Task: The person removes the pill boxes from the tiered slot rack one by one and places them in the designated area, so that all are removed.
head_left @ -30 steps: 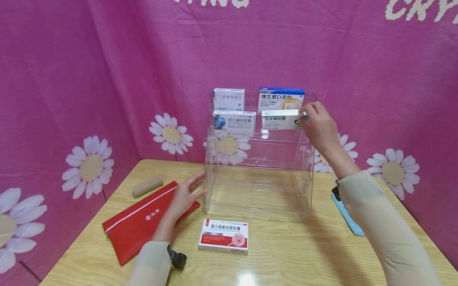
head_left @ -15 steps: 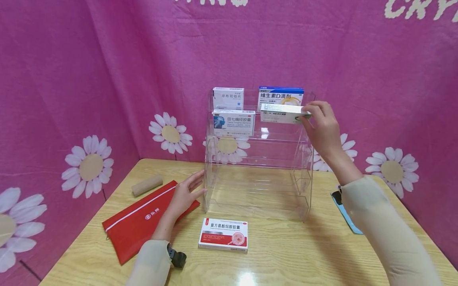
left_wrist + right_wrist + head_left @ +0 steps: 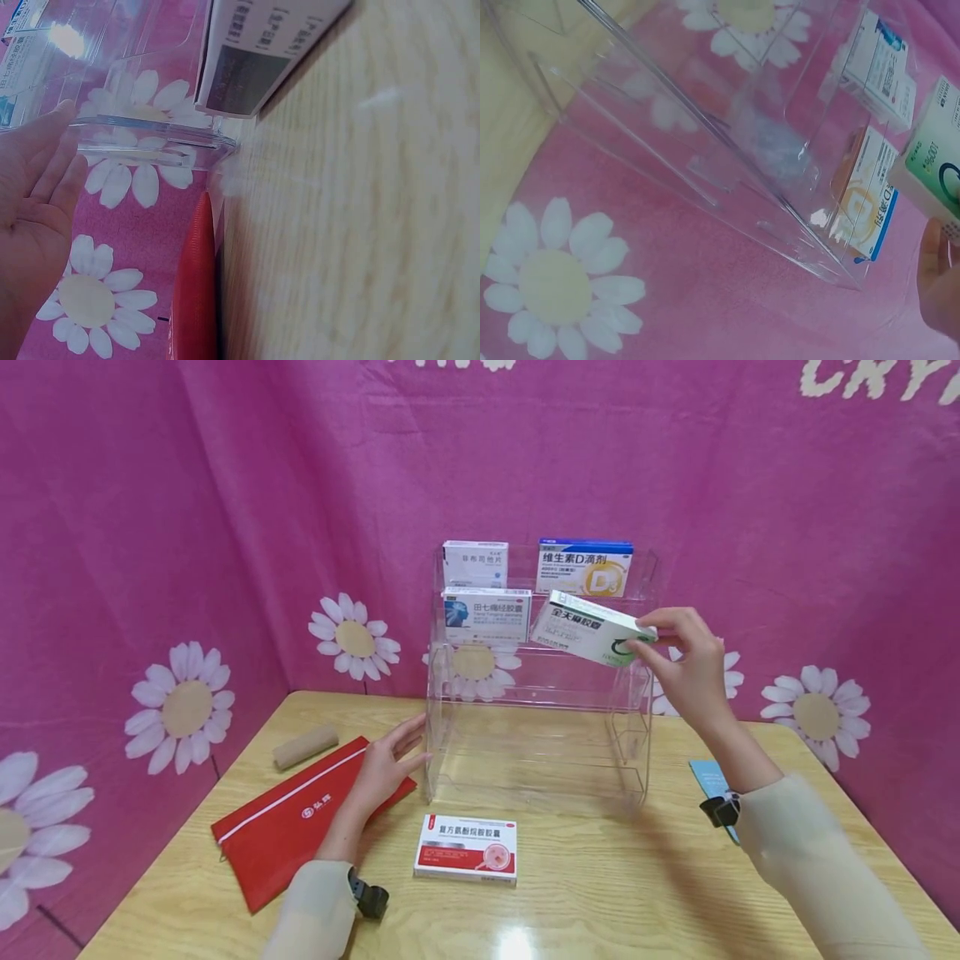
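Note:
My right hand pinches one end of a white and green medicine box between thumb and fingers. The box tilts, its right end lower, in front of the upper tiers of a clear acrylic display rack. My left hand has its fingers extended at the rack's left side; in the left wrist view the fingertips are right at the clear panel. Behind the held box stands a blue and white vitamin D box. To its left are a white box and a box with a blue head picture.
A red and white medicine box lies on the wooden table before the rack. At left are a red zip pouch and a cardboard tube. Partly behind the right wrist lies a light blue item.
The box in my right hand has first risen a little, then come down and toward me, turning from level to tilted with its front showing. My left hand stays at the rack.

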Tool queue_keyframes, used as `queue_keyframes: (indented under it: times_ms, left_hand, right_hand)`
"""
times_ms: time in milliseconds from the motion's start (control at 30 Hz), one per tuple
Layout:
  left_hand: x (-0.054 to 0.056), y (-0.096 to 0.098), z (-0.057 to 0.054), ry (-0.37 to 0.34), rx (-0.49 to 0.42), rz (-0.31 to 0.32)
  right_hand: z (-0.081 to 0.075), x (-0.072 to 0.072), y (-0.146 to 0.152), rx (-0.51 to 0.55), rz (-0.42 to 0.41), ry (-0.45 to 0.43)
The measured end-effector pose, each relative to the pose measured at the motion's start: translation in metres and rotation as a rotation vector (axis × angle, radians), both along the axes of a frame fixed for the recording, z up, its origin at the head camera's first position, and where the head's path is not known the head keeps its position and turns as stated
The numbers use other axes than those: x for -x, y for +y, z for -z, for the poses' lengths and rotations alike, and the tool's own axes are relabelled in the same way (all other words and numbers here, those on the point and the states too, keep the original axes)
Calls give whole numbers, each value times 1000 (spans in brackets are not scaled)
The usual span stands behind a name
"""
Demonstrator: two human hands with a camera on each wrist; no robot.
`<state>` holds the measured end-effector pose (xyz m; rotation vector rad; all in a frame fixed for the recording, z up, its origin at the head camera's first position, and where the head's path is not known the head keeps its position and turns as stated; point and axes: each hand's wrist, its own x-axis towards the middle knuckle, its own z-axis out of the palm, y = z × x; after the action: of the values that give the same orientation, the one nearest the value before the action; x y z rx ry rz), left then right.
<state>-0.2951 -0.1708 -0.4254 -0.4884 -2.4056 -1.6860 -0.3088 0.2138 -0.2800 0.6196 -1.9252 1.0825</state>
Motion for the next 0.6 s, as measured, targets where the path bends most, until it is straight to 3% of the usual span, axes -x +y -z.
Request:
queue_keyframes:
  times_ms: [200, 433, 600]
  left_hand:
    - [0, -1, 1, -4, -3, 5]
    - [-1, -1, 3, -16, 2, -5]
    - [1, -1, 4, 2, 3, 1]
  right_hand:
    - [17, -19, 5, -34, -38, -64]
    - [50, -39, 13, -63, -118, -63]
    - [70, -51, 21, -69, -163, -115]
